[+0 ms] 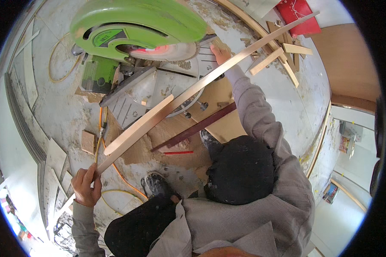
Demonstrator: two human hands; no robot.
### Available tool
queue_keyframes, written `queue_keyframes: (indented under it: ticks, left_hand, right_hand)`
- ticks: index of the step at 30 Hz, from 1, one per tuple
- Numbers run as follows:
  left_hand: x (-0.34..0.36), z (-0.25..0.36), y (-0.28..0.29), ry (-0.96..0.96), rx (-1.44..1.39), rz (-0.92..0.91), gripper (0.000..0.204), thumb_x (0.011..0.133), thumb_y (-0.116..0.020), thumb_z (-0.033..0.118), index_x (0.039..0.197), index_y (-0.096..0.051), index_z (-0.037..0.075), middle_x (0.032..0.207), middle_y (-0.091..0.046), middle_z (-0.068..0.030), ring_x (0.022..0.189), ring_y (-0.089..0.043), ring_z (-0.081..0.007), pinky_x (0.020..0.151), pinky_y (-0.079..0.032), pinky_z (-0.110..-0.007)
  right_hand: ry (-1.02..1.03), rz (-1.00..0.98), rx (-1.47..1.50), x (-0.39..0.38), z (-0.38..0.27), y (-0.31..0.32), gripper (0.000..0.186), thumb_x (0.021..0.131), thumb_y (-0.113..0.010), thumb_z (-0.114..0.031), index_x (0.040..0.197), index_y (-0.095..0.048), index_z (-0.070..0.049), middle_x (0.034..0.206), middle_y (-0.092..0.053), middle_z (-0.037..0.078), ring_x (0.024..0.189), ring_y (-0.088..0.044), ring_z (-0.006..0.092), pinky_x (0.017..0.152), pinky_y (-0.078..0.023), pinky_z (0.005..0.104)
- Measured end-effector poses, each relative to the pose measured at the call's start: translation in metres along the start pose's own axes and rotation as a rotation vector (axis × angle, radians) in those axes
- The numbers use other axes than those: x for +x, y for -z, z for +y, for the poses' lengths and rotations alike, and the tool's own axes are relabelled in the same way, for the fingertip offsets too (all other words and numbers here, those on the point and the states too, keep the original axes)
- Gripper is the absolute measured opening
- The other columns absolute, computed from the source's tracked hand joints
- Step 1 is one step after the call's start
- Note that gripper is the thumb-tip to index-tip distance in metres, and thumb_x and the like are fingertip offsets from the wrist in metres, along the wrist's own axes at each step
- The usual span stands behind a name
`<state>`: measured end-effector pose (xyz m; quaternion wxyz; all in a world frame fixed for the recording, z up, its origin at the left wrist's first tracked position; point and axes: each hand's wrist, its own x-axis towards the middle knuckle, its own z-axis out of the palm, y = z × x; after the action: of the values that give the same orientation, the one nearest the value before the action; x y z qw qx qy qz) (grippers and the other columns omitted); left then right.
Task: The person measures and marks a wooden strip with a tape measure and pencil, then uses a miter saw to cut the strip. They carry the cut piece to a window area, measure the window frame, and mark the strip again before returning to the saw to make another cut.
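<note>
My left hand (pixel 86 186) is closed around a long, pale wooden strip (pixel 210 76). The strip slants from lower left to upper right, passing above the saw table and across my right wrist. Against its left part lies a shorter wooden strip (pixel 139 124). My right hand (pixel 220 52) is at the right side of the miter saw's table (pixel 175 81), close to the toothed blade (pixel 171 52); the frame does not show clearly how its fingers are set. The green miter saw (pixel 137 21) stands on the floor before me.
A dark red strip (pixel 197 127) and a red pencil (pixel 178 152) lie on cardboard by my shoes. An orange cord (pixel 120 173) runs along the floor at left, near stacked grey panels (pixel 26 124). Offcuts (pixel 265 61) lie at upper right, beside a brown board (pixel 347 60).
</note>
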<state>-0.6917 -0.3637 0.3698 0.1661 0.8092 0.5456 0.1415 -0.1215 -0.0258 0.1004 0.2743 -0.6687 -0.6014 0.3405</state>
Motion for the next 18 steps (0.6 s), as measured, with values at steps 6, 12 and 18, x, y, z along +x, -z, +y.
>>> queue_keyframes:
  ticks: [6,12,18]
  left_hand:
    - [-0.006,-0.018,0.008,-0.085,-0.057,0.014,0.047,0.077,-0.072,-0.007,0.124,-0.067,-0.004,0.078,-0.063,-0.0125,0.059,-0.062,-0.0261,0.053,-0.049,-0.038]
    - [-0.012,-0.03,0.017,-0.076,-0.066,-0.081,0.046,0.08,-0.074,-0.002,0.125,-0.068,-0.001,0.082,-0.064,-0.015,0.067,-0.067,-0.0303,0.057,-0.053,-0.04]
    - [0.002,-0.054,-0.012,-0.16,-0.047,-0.016,0.041,0.086,-0.072,0.005,0.126,-0.068,0.003,0.091,-0.066,-0.0153,0.073,-0.067,-0.0345,0.064,-0.055,-0.042]
  right_hand:
    - [-0.096,-0.008,-0.035,-0.034,0.018,0.001,0.071,0.099,-0.058,-0.064,0.129,-0.069,-0.002,0.126,-0.072,0.018,0.118,-0.066,0.029,0.102,-0.049,0.0405]
    - [0.148,0.404,-0.025,-0.099,-0.006,0.001,0.052,0.1,-0.059,-0.051,0.119,-0.068,-0.003,0.109,-0.071,0.02,0.101,-0.069,0.036,0.085,-0.052,0.0485]
    - [0.254,-0.007,-0.399,-0.273,-0.098,-0.014,0.049,0.098,-0.064,-0.039,0.131,-0.066,-0.003,0.117,-0.072,0.02,0.112,-0.068,0.032,0.094,-0.055,0.0458]
